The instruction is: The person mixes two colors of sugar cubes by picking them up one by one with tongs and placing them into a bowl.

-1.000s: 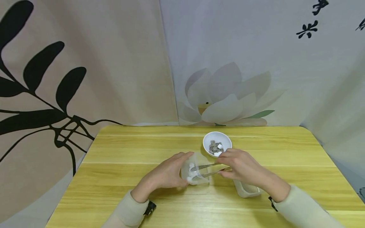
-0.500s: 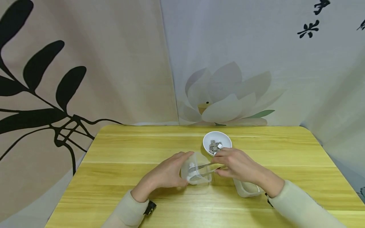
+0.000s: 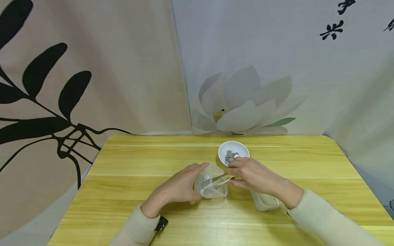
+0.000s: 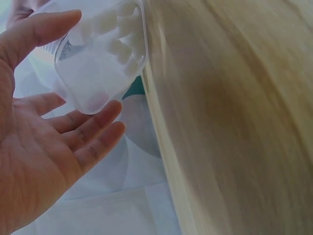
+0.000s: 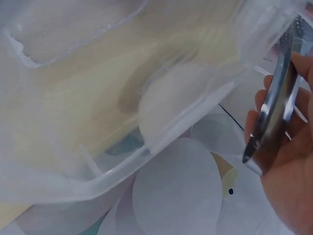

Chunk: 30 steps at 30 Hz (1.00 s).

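My left hand [image 3: 184, 184] holds a clear plastic container [image 3: 223, 192] tipped on its side, mouth toward the right. Thumb and fingertips grip its sides in the left wrist view, where several white cubes [image 4: 117, 49] show through the bottom. My right hand [image 3: 255, 176] grips metal tongs [image 3: 219, 177], whose tips reach inside that container. Whether the tips pinch a cube is not clear. In the right wrist view the tongs [image 5: 274, 112] lie across the curled fingers, one perforated tip showing. Just behind the right hand stands a white bowl [image 3: 243, 149] with grey cubes [image 3: 229, 156].
A second clear container [image 3: 264, 205] stands under the right forearm and is partly hidden by it; it fills much of the right wrist view. The wooden table [image 3: 147, 157] ends at a printed cloth backdrop [image 3: 138, 68].
My right hand has moved left, taking the tongs further into the tipped container, and now covers more of the bowl. The left hand has stayed in place with the container.
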Available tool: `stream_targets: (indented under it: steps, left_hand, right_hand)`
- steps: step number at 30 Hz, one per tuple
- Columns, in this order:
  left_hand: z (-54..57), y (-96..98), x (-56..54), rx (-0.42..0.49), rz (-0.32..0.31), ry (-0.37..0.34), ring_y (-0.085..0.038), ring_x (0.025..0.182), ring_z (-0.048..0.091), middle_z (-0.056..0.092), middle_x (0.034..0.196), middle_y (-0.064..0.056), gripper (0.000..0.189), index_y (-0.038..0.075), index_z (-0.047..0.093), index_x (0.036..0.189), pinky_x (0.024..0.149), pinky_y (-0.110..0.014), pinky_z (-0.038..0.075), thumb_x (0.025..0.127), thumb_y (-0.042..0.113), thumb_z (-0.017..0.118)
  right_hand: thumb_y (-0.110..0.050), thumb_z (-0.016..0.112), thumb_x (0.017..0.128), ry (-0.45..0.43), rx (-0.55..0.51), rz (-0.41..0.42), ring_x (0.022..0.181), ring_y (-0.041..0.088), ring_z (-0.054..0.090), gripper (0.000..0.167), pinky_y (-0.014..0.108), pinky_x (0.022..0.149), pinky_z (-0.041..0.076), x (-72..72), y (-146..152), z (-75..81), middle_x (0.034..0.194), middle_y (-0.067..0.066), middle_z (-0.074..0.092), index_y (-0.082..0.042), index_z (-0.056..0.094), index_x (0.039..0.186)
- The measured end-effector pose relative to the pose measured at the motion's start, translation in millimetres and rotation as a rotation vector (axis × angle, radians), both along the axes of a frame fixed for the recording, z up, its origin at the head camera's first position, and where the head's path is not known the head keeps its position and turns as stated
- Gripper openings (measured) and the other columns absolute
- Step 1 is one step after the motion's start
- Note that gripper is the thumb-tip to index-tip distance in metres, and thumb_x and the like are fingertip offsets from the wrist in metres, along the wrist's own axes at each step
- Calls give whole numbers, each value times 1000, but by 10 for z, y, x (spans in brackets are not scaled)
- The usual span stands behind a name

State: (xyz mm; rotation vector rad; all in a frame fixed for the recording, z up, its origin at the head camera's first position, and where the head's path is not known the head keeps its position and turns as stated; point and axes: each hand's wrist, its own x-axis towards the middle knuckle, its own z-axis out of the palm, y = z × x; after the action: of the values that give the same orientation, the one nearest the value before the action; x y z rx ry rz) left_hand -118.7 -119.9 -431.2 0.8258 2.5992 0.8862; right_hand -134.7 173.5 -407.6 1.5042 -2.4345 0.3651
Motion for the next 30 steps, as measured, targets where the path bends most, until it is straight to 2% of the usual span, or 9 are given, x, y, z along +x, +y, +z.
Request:
stream_targets:
  steps: [10,18,26,30]
  left_hand:
    - [2,3,-10,-5,-4,12,-17,118,57,53,147,-6,106,10,32,164,99,-41,52,74,17,87]
    - [-4,-6,0,-11,4,2,-15,109,56,54,145,-3,105,12,32,165,93,-36,52,74,18,86]
    - [-7,-10,1,-15,7,2,-16,115,57,53,147,-5,105,13,32,165,96,-38,52,76,18,87]
    - [1,-3,7,-12,11,-3,-17,114,57,53,148,-5,106,14,32,165,92,-37,53,74,17,87]
  right_hand:
    - [-16,84,87,46,-22,-9,90,16,63,25,32,80,57,50,4,-48,100,1,69,-3,77,107]
    - [-15,85,85,55,-39,3,88,14,61,23,29,77,55,61,-18,-75,98,-1,68,-4,78,104]
    - [-13,87,83,86,-57,14,86,13,60,22,29,76,55,74,-16,-71,95,-2,67,-4,77,101]
    - [-11,88,81,90,-85,-3,84,14,58,26,30,73,54,73,52,-41,95,-1,65,-2,77,103]
